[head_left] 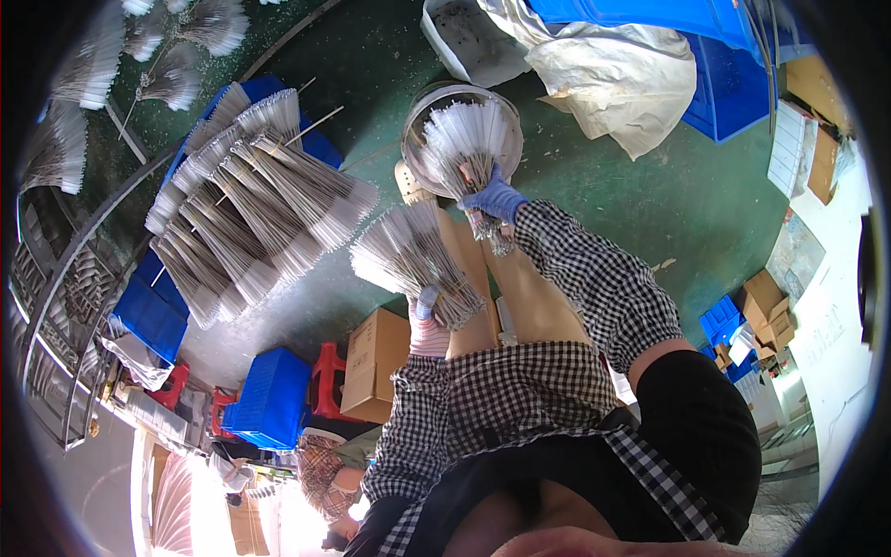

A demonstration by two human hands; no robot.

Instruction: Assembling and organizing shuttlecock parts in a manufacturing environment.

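My right hand (497, 197), in a blue glove, is closed round a bundle of thin wire-stemmed brushes (467, 135). Their white bristle ends fan out over a round, pale bucket (510, 116), whose inside they mostly hide. Nearer my body, my left hand (427, 325), in a striped glove with a blue part, grips a second bundle of wire-stemmed brushes (401, 249). That bundle leans away to the left, white ends spread, apart from the bucket.
Several more brush bundles (269, 200) lie piled on a blue crate (148, 311) at left, beside a curved metal rail (88, 223). A white container (464, 46) and cream cloth (622, 79) are beyond the bucket. A cardboard box (373, 362) and another person (327, 473) are lower left.
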